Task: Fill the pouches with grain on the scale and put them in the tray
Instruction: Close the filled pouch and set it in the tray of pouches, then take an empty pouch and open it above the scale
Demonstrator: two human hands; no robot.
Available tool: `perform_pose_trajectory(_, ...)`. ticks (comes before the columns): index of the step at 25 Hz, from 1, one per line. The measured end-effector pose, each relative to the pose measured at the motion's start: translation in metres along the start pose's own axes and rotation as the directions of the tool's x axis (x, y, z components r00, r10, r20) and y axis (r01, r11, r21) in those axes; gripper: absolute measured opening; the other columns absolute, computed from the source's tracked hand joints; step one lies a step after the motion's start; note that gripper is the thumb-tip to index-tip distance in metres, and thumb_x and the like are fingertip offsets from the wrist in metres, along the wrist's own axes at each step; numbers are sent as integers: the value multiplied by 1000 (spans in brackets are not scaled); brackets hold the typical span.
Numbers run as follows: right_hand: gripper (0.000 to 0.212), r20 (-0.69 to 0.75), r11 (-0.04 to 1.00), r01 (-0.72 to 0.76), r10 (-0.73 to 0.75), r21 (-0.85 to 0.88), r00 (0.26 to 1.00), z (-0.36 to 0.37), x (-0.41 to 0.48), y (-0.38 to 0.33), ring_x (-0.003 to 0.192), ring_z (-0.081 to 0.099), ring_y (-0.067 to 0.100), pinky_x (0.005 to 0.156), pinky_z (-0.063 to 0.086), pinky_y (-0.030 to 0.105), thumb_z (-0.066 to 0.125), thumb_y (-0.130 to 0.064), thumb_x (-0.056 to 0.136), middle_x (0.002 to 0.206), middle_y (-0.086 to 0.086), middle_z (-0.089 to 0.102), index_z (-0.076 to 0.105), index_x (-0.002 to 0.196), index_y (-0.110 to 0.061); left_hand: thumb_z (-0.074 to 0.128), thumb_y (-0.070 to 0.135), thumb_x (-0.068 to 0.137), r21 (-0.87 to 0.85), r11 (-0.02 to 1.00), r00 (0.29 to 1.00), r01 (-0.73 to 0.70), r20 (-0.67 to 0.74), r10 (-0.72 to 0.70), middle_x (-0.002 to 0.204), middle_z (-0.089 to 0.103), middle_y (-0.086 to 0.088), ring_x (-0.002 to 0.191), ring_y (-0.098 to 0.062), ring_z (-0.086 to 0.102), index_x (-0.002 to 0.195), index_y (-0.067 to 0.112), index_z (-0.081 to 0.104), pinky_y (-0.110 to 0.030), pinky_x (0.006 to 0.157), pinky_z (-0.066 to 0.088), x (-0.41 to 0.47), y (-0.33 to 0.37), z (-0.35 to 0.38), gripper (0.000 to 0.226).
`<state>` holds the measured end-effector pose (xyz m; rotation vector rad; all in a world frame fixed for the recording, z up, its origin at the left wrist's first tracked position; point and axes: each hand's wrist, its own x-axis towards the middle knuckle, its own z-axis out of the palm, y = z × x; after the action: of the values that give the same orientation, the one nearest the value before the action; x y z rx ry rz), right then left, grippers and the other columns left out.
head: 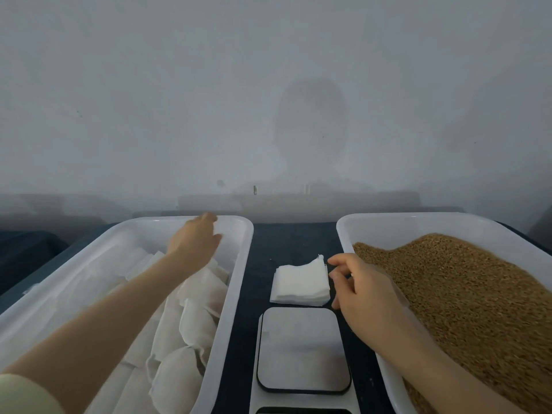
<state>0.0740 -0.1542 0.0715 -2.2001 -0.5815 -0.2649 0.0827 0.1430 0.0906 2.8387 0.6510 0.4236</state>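
Two hands are out over the table, each working a different side. The left hand is stretched far forward, arm long and nearly straight, reaching over the far end of the white tray on the left. We see its back, with the fingers spread loosely and relaxed, nothing in its grasp. Below that forearm, filled pouches lie heaped in the tray, plump and white, piled along its right wall. A pale sleeve shows at the bottom left corner.

Over to the right hand: the wrist is bent inward, the forearm crosses the near edge of the grain tray, and the fingers are curled with their tips at the right edge of the stack of empty pouches. The top pouch's far right corner is lifted a little, just beside the index fingertip. Whether the hand is pinching that pouch or only brushing it, I cannot tell.

The stack sits on the dark table between the two trays, just beyond the scale, whose silver platform is bare. Brown grain fills the right tray in a slope, banked high towards the right. A grey wall rises behind, with a shadow on it.
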Motion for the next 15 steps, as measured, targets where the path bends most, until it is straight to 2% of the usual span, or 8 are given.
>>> perform_pose_trajectory(2,23,7,999,-29,29,13,1000,0,0,-1,66,55,-4,52,40,6,42,-23,99,73,-14,59,53,119,-27,48,28,98,9,973,972,-230,-56,230,119,62,-5,111,-28,55,120,16,60,-37,93,44,-11,40,0,28)
perform_pose_trajectory(4,23,24,999,-32,31,10,999,-1,1,-2,64,54,-2,49,40,8,42,-23,99,74,-14,58,53,119,-27,44,24,98,91,885,890,-456,78,450,100,63,-5,101,-28,58,96,11,64,-34,82,45,-25,84,13,24)
perform_pose_trajectory(5,23,28,1000,-27,26,9,999,-1,1,-2,65,54,-1,48,39,8,43,-22,99,75,-14,58,53,119,-26,45,24,98,134,854,858,-502,204,472,95,61,-7,98,-28,59,90,8,62,-34,78,46,-32,103,25,24)
perform_pose_trajectory(7,22,31,1000,-17,17,8,999,-1,1,-1,67,54,0,51,41,8,43,-21,99,76,-11,60,54,117,-26,49,27,98,191,843,813,-503,436,386,106,61,-10,101,-29,60,105,4,61,-36,81,48,-40,132,53,27)
perform_pose_trajectory(10,22,37,1000,-6,5,10,999,-2,-1,0,68,55,0,58,40,6,43,-20,99,75,-7,62,55,117,-26,51,21,98,269,891,755,-366,646,115,129,53,-11,115,-28,55,129,5,49,-35,92,44,-40,149,74,35)
perform_pose_trajectory(11,22,41,1000,-9,8,8,999,-2,-1,0,68,55,0,58,40,5,43,-20,99,75,-7,62,55,117,-26,50,17,98,285,899,738,-331,673,58,132,50,-12,119,-28,52,134,5,45,-36,96,42,-38,150,74,39)
perform_pose_trajectory(13,23,49,1000,-15,15,-3,999,-2,0,0,70,54,-1,60,39,3,43,-21,99,77,-9,62,54,118,-26,51,10,97,271,900,738,-342,671,79,128,53,-13,117,-30,54,133,3,47,-37,97,43,-38,148,73,38)
perform_pose_trajectory(15,23,47,999,-11,12,-30,999,0,0,0,72,52,-4,63,37,1,43,-21,99,79,-10,61,54,118,-27,52,7,96,246,891,777,-381,607,165,102,59,-10,98,-28,59,123,2,56,-35,88,47,-42,144,72,28)
